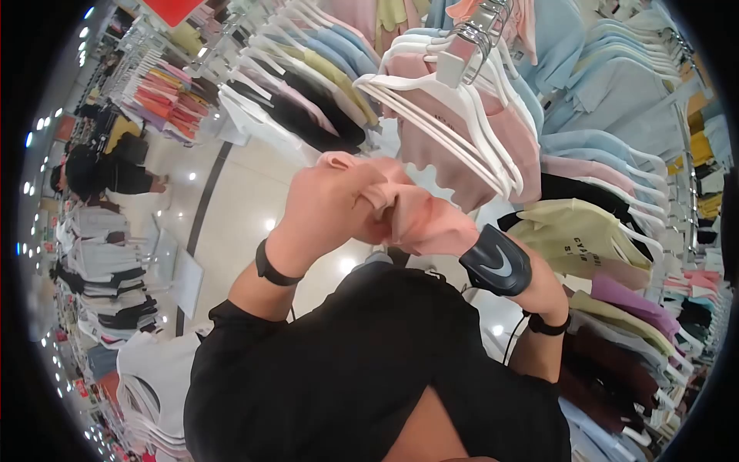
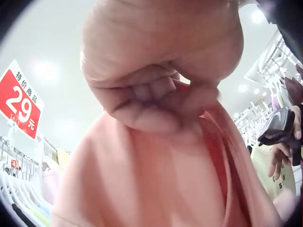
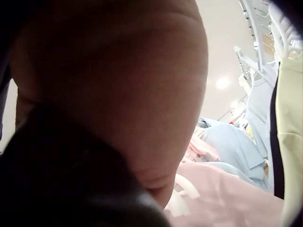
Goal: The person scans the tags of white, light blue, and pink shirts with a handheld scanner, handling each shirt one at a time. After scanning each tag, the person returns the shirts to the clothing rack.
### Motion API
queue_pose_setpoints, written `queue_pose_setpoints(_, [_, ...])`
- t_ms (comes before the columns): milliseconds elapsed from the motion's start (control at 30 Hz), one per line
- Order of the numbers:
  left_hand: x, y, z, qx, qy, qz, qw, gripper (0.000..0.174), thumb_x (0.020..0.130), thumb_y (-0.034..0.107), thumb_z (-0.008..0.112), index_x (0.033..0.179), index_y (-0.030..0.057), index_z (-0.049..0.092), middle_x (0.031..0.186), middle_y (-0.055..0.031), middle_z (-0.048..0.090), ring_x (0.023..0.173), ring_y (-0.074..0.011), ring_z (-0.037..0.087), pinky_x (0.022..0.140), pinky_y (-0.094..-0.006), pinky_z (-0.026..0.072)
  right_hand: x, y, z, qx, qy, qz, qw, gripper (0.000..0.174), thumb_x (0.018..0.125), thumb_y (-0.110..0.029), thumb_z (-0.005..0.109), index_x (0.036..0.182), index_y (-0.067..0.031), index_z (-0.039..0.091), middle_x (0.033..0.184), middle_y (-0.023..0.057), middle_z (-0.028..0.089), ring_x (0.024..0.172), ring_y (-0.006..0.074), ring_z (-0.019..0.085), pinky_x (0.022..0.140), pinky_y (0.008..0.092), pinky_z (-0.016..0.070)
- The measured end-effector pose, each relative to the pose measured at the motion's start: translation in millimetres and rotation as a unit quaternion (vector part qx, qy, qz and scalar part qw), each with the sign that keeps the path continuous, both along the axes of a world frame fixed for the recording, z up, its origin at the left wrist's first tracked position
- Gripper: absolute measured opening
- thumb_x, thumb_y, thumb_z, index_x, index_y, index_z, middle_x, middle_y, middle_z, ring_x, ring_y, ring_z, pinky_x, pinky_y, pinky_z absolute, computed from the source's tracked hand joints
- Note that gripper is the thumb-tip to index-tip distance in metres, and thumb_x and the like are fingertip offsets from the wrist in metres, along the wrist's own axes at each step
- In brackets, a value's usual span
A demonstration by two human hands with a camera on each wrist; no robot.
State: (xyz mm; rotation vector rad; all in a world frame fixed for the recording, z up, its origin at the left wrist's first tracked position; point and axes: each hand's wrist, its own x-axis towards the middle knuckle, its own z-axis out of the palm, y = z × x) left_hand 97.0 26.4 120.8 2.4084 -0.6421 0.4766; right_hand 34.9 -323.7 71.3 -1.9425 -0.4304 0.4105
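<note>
My left hand (image 1: 327, 204) has its fingers curled and grips a bunched pink garment (image 1: 423, 215) in front of my chest. Seen from the left wrist, the garment (image 2: 142, 175) hangs below the curled fingers, with a deeper red fold at its right. To the right of the cloth is my right hand (image 2: 278, 161), its fingers pointing downward under a black piece with a Nike logo (image 1: 500, 262). That piece hides most of the hand from above. Whether those fingers hold the cloth, I cannot tell. The right wrist view is mostly filled by dark, blurred skin.
Just beyond my hands, pink tops (image 1: 508, 146) hang on white hangers (image 1: 462, 100). A yellow-green printed shirt (image 1: 573, 239) hangs to the right, among several other garments. A red-and-white price sign (image 2: 21, 99) stands at the left. Another person (image 1: 108, 173) is farther off.
</note>
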Motion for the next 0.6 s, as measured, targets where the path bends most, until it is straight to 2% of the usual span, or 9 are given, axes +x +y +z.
queue_pose_setpoints(67, [-3,-19,0,-0.009,-0.031,0.057,0.998,0.003,0.077,0.008,0.074,0.079,0.0080,0.074,0.064,-0.0086,0.063,0.066,-0.0292,0.064,0.056,-0.0370,0.0504,-10,-4,-4,0.001,-0.002,-0.048,0.999,0.069,0.079,-0.010,0.081,0.142,0.0019,0.055,0.132,0.0153,0.067,0.119,0.0252,0.066,0.104,0.0370,0.0484])
queue_pose_setpoints(100, [-4,-23,0,-0.014,-0.046,0.082,0.995,0.004,0.076,0.011,0.075,0.076,0.0086,0.072,0.062,-0.0069,0.061,0.065,-0.0281,0.063,0.053,-0.0375,0.0488,-15,-6,-11,0.055,0.025,-0.053,0.997,0.069,0.080,-0.009,0.080,0.143,0.0017,0.055,0.133,0.0143,0.067,0.119,0.0237,0.065,0.104,0.0366,0.0483])
queue_pose_setpoints(200, [-7,-39,16,0.051,-0.097,0.076,0.991,0.009,0.070,0.011,0.075,0.071,0.0064,0.068,0.079,-0.0082,0.063,0.077,-0.0305,0.060,0.069,-0.0430,0.0477,-24,-5,-27,0.168,0.062,-0.037,0.983,0.068,0.080,-0.006,0.079,0.143,0.0006,0.055,0.133,0.0108,0.067,0.119,0.0175,0.063,0.104,0.0343,0.0472])
queue_pose_setpoints(267, [-6,-52,18,0.036,-0.151,0.063,0.986,0.009,0.070,0.007,0.073,0.069,0.0055,0.064,0.094,-0.0084,0.063,0.086,-0.0338,0.057,0.081,-0.0488,0.0433,-26,8,-22,0.251,0.104,0.002,0.962,0.063,0.081,-0.011,0.078,0.140,0.0011,0.057,0.147,0.0143,0.056,0.128,0.0200,0.058,0.106,0.0355,0.0453])
queue_pose_setpoints(300, [-2,-53,15,0.019,-0.143,0.027,0.989,0.005,0.070,0.005,0.071,0.070,0.0049,0.066,0.093,-0.0099,0.064,0.085,-0.0329,0.057,0.081,-0.0466,0.0443,-27,16,-20,0.310,0.097,0.007,0.946,0.062,0.081,-0.013,0.078,0.138,0.0012,0.059,0.153,0.0161,0.050,0.131,0.0227,0.057,0.108,0.0367,0.0445])
queue_pose_setpoints(367, [10,-50,6,-0.017,-0.126,-0.048,0.991,0.005,0.070,0.000,0.067,0.074,0.0036,0.069,0.090,-0.0128,0.065,0.084,-0.0310,0.057,0.079,-0.0420,0.0462,-17,27,-17,0.256,0.008,0.061,0.965,0.061,0.082,-0.016,0.077,0.137,0.0021,0.060,0.159,0.0204,0.042,0.130,0.0245,0.057,0.108,0.0378,0.0446])
queue_pose_setpoints(400, [9,-50,4,-0.032,-0.022,-0.043,0.998,0.003,0.077,-0.002,0.065,0.075,0.0010,0.064,0.077,-0.0135,0.063,0.071,-0.0280,0.059,0.068,-0.0361,0.0484,-13,32,-15,0.223,-0.033,0.088,0.970,0.061,0.083,-0.018,0.077,0.137,0.0026,0.060,0.161,0.0225,0.038,0.130,0.0254,0.057,0.108,0.0384,0.0446])
queue_pose_setpoints(500, [8,-54,8,-0.089,0.097,-0.026,0.991,0.022,0.089,0.011,0.067,0.070,0.0039,0.059,0.058,-0.0092,0.060,0.053,-0.0255,0.062,0.052,-0.0334,0.0472,-7,56,-18,0.147,-0.126,0.087,0.977,0.061,0.079,-0.016,0.078,0.136,0.0002,0.062,0.165,0.0213,0.033,0.137,0.0370,0.052,0.114,0.0418,0.0407])
queue_pose_setpoints(600, [9,-50,15,-0.113,0.184,-0.064,0.974,0.022,0.092,0.015,0.067,0.075,0.0047,0.060,0.054,-0.0099,0.059,0.047,-0.0239,0.063,0.050,-0.0335,0.0490,-2,84,-16,0.069,-0.148,0.030,0.986,0.056,0.081,-0.014,0.077,0.134,0.0000,0.063,0.153,0.0216,0.048,0.131,0.0380,0.056,0.108,0.0443,0.0435])
